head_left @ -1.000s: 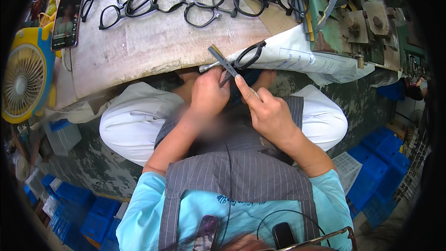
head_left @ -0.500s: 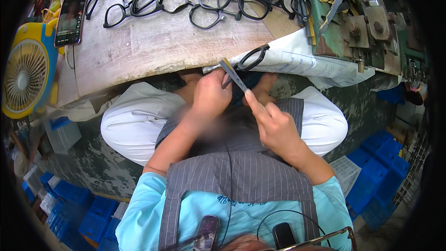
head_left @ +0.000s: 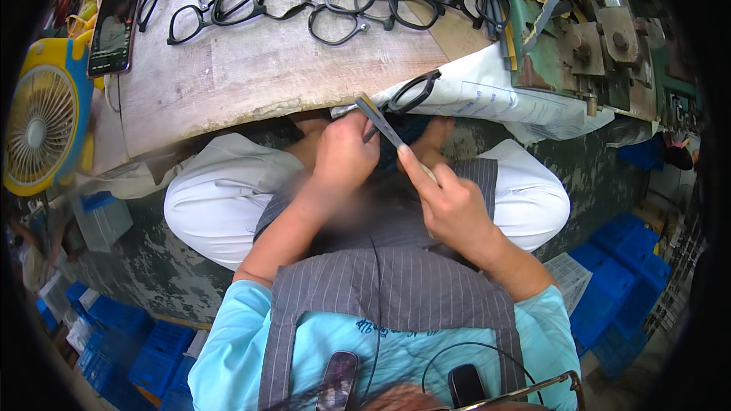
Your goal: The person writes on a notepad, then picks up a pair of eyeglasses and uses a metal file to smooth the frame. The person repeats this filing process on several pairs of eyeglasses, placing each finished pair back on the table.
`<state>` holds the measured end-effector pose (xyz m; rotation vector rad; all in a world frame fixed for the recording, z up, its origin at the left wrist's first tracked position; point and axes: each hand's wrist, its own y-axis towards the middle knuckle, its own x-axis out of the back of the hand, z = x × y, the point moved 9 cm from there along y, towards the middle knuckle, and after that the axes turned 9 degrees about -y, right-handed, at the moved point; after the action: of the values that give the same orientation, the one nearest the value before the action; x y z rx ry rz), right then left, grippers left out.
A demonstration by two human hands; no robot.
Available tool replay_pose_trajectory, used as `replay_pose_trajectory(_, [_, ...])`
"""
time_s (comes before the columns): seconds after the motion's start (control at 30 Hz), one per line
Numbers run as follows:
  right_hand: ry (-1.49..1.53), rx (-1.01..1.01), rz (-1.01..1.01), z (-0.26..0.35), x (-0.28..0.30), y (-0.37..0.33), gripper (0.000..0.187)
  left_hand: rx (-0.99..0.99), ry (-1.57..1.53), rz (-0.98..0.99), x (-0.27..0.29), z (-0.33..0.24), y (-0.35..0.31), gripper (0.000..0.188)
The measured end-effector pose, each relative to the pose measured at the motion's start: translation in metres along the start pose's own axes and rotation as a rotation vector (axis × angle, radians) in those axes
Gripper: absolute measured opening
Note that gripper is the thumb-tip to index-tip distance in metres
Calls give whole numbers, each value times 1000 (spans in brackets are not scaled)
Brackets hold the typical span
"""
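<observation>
At the table's front edge my left hand [head_left: 344,151] is closed round one side of a black eyeglass frame [head_left: 417,93]. The frame's other rim sticks out to the right, over a white plastic sheet. My right hand [head_left: 451,203] grips a flat grey file [head_left: 381,122] by its handle, with the forefinger stretched along it. Slanting up and left, the file crosses the frame close to my left fingers. The part of the frame inside my left hand is hidden.
Several black eyeglass frames [head_left: 335,1] lie across the back of the wooden table [head_left: 205,80]. A yellow-blue fan [head_left: 47,118] and a phone [head_left: 116,28] stand at the left. A green metal machine [head_left: 586,49] is at the right; blue crates [head_left: 613,281] are on the floor.
The file has shifted slightly up and to the left across the frame, and my right hand has moved a little with it. My left hand keeps its hold.
</observation>
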<state>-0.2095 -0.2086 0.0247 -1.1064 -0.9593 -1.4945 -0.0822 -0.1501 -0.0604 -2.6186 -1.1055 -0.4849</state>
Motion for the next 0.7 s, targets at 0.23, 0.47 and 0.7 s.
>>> replay_pose_trajectory(0.23, [27, -10, -41, -1, 9, 6, 68, 41, -4, 12, 1, 1, 2, 9])
replay_pose_trajectory(0.47, [-39, -48, 30, -11, -6, 9, 68, 47, 6, 14, 0, 5, 1, 10])
replay_pose_trajectory(0.7, [251, -15, -76, -34, -25, 19, 64, 168, -260, 95, -7, 17, 5, 6])
